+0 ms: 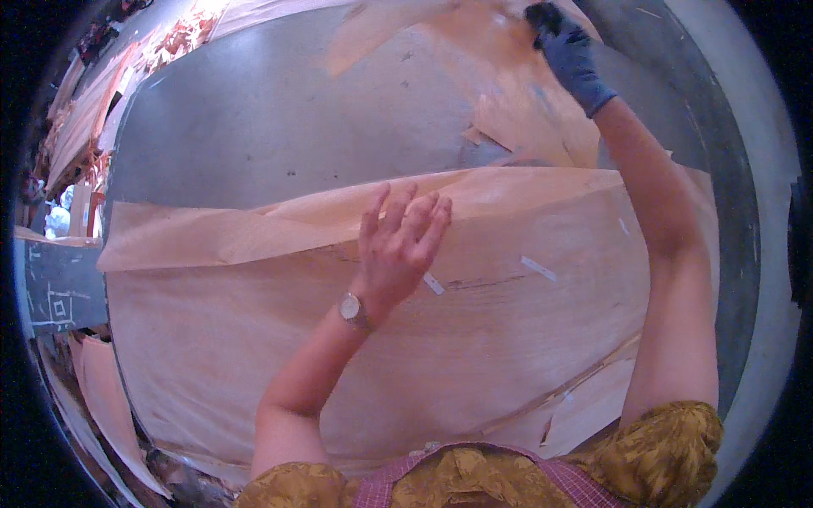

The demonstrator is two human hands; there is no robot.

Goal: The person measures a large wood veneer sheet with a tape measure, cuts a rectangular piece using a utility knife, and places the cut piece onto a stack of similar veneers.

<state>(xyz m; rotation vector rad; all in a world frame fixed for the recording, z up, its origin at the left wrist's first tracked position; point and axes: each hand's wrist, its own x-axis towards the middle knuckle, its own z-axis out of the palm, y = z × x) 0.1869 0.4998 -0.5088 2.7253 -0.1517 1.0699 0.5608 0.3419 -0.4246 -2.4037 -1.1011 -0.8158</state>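
Observation:
My left hand (400,241), bare and with a watch on the wrist, is over a large sheet of pale wood veneer (339,372). Its fingers are spread and hold nothing. Along its far edge the sheet is raised in a wavy fold, close to my fingertips. Far off at the upper right, my right hand (566,51) wears a blue glove with dark fingers. Beside it are loose, torn veneer pieces (538,106), partly smeared by motion. The gloved fingers are too dark and blurred to show whether they grip anything.
Under the veneer lies a broad grey tabletop (220,135). Short pale tape strips (539,268) are stuck on the sheet, which has a long crack at the lower right. Stacked veneer (89,127) and shreds of wood (182,38) lie at the far left.

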